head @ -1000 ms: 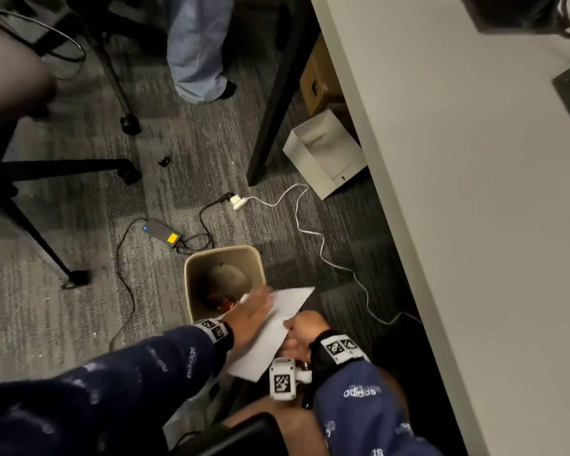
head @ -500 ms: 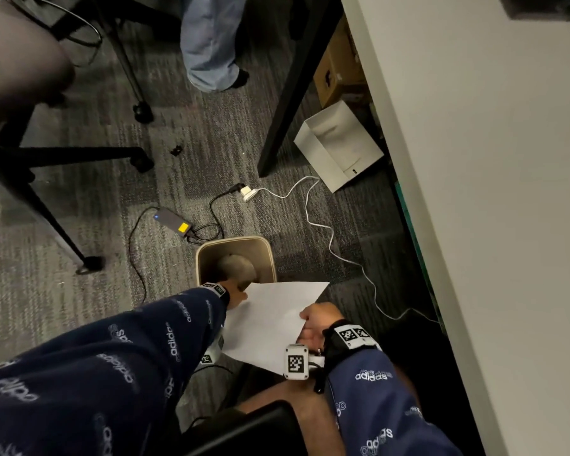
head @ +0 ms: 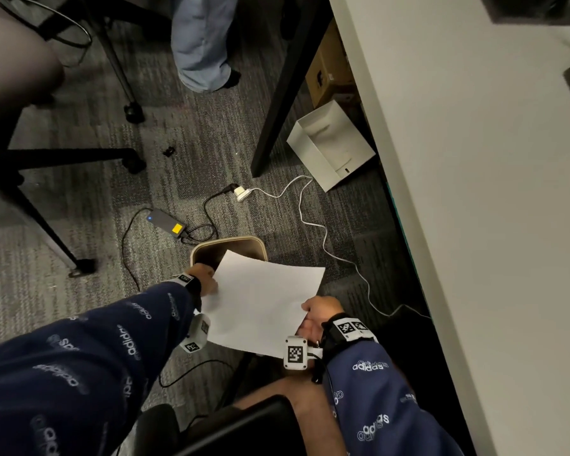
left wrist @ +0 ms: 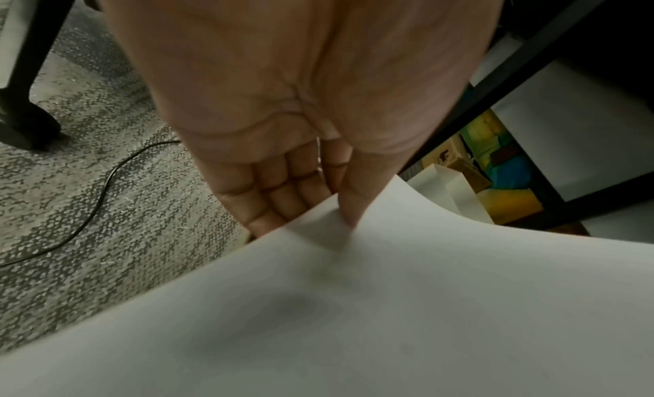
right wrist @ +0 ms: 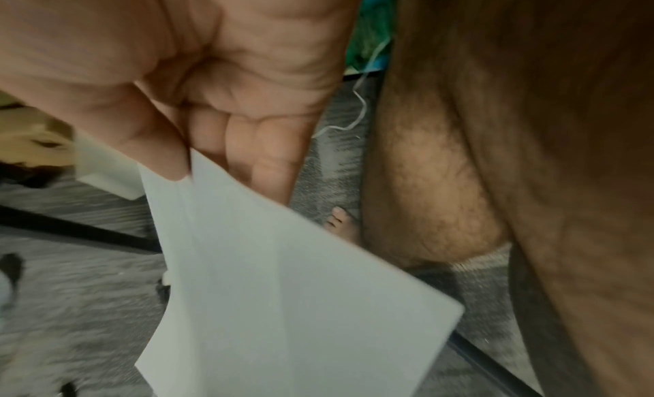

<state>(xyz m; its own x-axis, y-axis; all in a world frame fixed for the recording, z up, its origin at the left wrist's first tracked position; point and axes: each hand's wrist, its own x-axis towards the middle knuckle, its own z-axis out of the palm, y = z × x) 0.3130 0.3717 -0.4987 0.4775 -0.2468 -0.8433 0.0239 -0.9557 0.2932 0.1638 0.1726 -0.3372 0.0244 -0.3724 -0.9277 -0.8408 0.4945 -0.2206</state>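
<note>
Item: plain white rectangular sheet of paper (head: 264, 301), unmarked, slightly bowed.
Location: held in the air, far corner over the beige round-cornered waste bin (head: 226, 239) on grey carpet (head: 46, 291).
Left hand (head: 204, 281): thumb and fingers pinch the sheet's left edge.
Right hand (head: 316, 315): thumb and fingers pinch the near right corner.
Handling: probably bound for the bin; dip the far corner inside the rim before letting go, or the sheet may glide onto the carpet.

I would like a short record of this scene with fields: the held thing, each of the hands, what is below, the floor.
held thing: white rectangular sheet of paper, slightly curved
left hand: pinches the sheet's left edge
right hand: pinches the sheet's near right corner
below: beige rounded waste bin, partly covered by the sheet
floor: grey carpet with a thin white cable
</note>
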